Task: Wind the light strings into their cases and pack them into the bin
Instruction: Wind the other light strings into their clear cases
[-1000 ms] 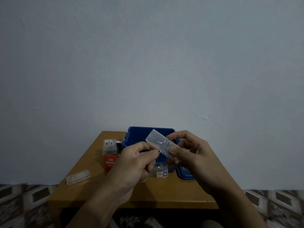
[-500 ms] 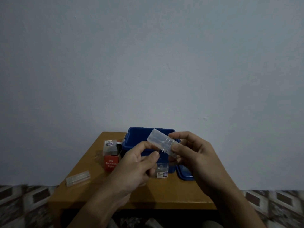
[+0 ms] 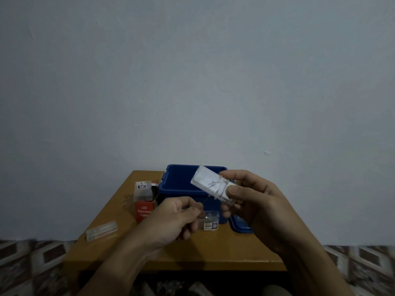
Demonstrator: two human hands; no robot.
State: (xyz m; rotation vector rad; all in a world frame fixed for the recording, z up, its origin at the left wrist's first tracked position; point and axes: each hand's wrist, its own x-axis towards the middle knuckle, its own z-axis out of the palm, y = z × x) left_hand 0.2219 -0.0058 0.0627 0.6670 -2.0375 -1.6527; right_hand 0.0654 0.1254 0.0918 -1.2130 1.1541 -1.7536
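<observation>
My right hand (image 3: 254, 199) grips a translucent white battery case (image 3: 206, 180) above the front of the blue bin (image 3: 177, 184). A few turns of thin silver light wire (image 3: 217, 184) circle the case near my thumb. One strand runs down from it to my left hand (image 3: 177, 216), which pinches the wire low over the table. A clear case with a label (image 3: 210, 222) stands in front of the bin, partly hidden by my left fingers.
The wooden table (image 3: 128, 248) also carries a red LED lights box (image 3: 144, 210), a clear labelled case (image 3: 143, 190) behind it, and a clear flat case (image 3: 102, 230) at the left front. The blue lid (image 3: 240, 226) lies right of the bin. A grey wall rises behind.
My left hand has dropped from beside the case to lower over the table, drawing the wire down. The right hand has kept the case in place, and wire turns now show on it.
</observation>
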